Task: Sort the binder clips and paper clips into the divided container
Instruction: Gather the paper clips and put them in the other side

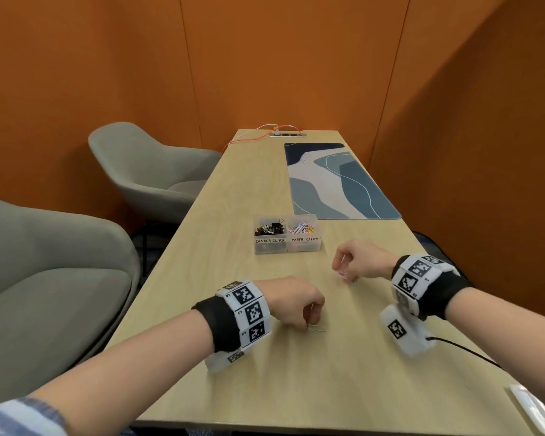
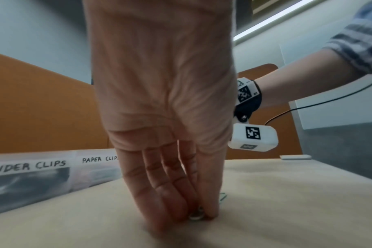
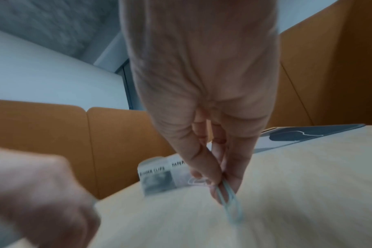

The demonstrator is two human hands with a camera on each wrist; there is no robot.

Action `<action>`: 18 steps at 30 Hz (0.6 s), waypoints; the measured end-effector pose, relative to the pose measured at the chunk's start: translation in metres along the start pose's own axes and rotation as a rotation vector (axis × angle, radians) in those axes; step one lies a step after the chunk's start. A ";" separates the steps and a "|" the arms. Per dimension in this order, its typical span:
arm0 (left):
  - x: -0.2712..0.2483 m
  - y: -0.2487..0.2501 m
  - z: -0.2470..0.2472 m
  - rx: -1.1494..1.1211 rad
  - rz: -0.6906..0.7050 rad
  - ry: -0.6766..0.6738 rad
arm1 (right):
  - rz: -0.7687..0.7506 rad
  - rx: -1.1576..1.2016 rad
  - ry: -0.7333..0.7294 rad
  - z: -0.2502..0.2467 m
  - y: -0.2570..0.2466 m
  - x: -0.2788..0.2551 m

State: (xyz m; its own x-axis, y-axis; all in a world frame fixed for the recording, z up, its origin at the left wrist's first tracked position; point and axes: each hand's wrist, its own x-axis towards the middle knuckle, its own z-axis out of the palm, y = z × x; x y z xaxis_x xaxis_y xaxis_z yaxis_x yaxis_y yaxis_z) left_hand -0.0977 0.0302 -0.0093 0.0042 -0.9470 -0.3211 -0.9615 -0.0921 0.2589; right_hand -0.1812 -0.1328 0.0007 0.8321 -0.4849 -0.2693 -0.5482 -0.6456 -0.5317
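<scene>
The clear divided container (image 1: 286,245) stands mid-table, with black and silver binder clips (image 1: 269,228) in its left cell and coloured paper clips (image 1: 302,228) in its right. Its labels also show in the left wrist view (image 2: 42,165) and the right wrist view (image 3: 157,171). My left hand (image 1: 310,322) points fingers-down onto the table and pinches one end of a pale paper clip (image 1: 317,328); the pinch (image 2: 199,216) shows close up, with the clip's wire (image 2: 223,196) behind the thumb. My right hand (image 1: 340,269) hovers right of the container, pinching a light blue paper clip (image 3: 230,203) and a pale pink one (image 3: 196,181).
A blue patterned desk mat (image 1: 337,180) lies beyond the container on the right. Two grey armchairs (image 1: 151,171) (image 1: 44,278) stand along the table's left edge. An orange cable and a power strip (image 1: 288,133) sit at the far end. A white object (image 1: 529,404) lies at the front right corner.
</scene>
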 end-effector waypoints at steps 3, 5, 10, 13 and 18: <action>0.000 -0.007 0.002 -0.043 -0.041 -0.019 | -0.025 0.164 0.215 -0.016 -0.021 0.015; -0.001 -0.011 0.002 -0.043 -0.066 0.002 | -0.025 0.241 0.355 -0.025 -0.037 0.031; 0.000 -0.025 0.004 0.059 -0.090 0.088 | -0.030 0.244 0.421 -0.022 -0.063 0.070; 0.000 -0.032 0.002 0.015 -0.112 0.069 | -0.030 0.162 0.398 -0.013 -0.061 0.080; 0.003 -0.051 -0.023 -0.355 -0.178 0.068 | -0.093 -0.135 0.349 0.001 -0.044 0.069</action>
State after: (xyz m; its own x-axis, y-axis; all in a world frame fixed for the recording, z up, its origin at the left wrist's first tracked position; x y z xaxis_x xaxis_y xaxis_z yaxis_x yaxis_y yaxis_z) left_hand -0.0429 0.0249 -0.0029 0.1916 -0.9240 -0.3309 -0.7898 -0.3453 0.5070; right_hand -0.0998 -0.1373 0.0052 0.8131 -0.5770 0.0772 -0.4971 -0.7571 -0.4239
